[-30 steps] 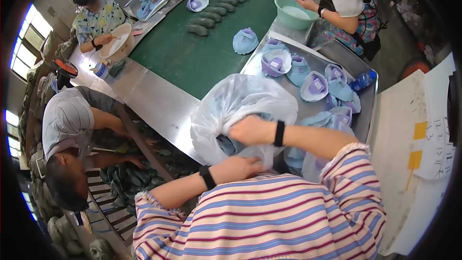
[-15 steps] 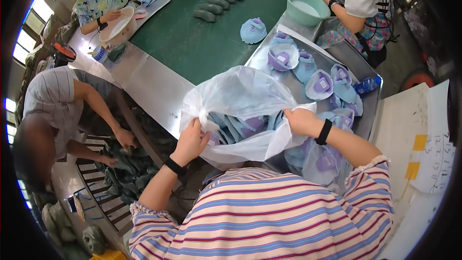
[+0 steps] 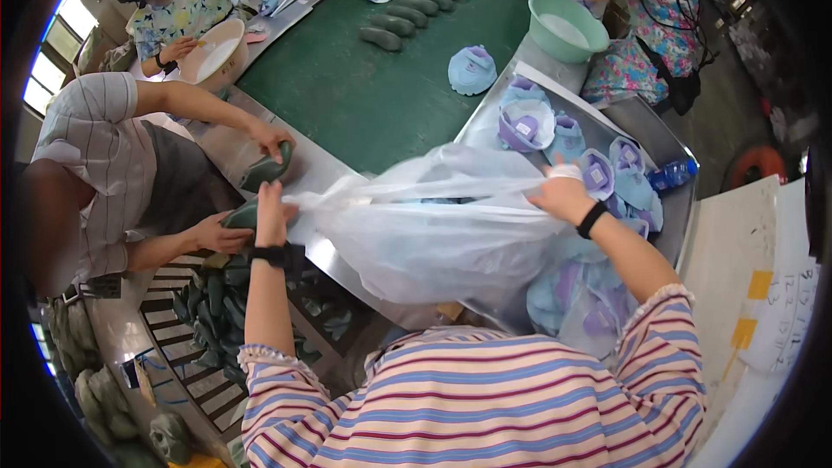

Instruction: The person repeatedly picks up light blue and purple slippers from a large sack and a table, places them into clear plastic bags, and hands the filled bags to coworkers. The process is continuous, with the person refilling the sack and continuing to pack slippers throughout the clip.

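1. Plastic bag (image 3: 442,243) stretched between both hands, before the torso; left hand (image 3: 274,217) fingers closed on its twisted end, right hand (image 3: 565,196) fingers closed on the opposite edge.
2. Forearms (image 3: 270,308) spread wide.
3. Co-worker's hands (image 3: 221,234), gripping dark green forms (image 3: 265,170), crowd the left hand.
4. Blue-purple shoe pieces (image 3: 598,173) near the right hand; green work surface (image 3: 321,91) beyond.

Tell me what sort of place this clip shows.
Most likely a shoemaking workshop: dark green foot-shaped forms stand in a row on a long green work surface, and blue-and-purple shoe uppers are gathered at the near right. Other people work alongside.
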The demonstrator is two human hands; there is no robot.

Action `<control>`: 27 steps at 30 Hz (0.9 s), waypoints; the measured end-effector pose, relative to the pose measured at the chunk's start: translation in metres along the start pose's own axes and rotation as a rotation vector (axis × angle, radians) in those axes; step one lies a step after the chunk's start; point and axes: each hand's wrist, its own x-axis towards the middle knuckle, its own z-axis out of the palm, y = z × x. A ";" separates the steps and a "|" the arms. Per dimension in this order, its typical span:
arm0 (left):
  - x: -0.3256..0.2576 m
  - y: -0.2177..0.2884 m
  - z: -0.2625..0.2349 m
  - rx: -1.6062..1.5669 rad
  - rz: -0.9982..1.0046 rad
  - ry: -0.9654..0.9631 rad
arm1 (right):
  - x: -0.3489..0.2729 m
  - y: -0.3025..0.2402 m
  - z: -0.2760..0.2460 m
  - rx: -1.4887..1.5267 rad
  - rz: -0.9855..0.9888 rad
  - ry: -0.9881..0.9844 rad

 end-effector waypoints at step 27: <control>-0.125 0.050 0.173 1.191 1.126 -0.447 | 0.017 -0.072 -0.057 0.218 -0.592 0.812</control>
